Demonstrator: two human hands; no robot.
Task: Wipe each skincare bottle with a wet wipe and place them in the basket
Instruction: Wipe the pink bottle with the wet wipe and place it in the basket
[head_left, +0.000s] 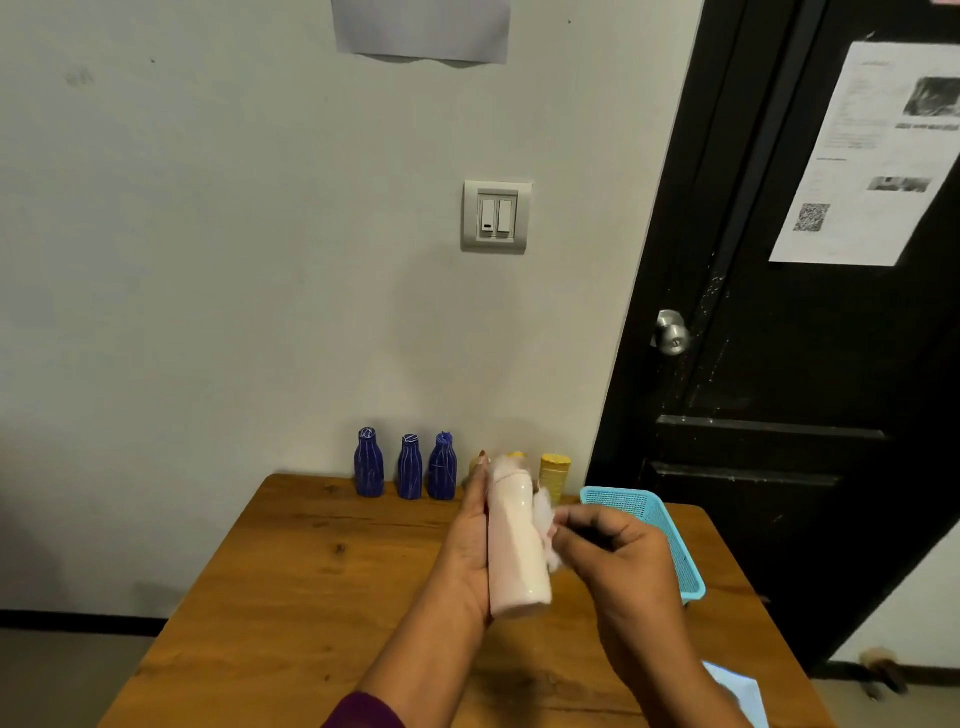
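Three dark blue plastic bottles (410, 466) stand upright in a row at the back of the brown wooden table (291, 571), close to the wall. To their right, the left hand (470, 540) grips a pale pink cylindrical bottle (514, 545), holding it upright above the table. The right hand (618, 556) pinches a crumpled white wet wipe (545, 519) against the bottle's right side. A yellow ribbed bottle (555, 475) stands behind it. A light blue plastic mesh basket (623, 499) sits at the table's right edge.
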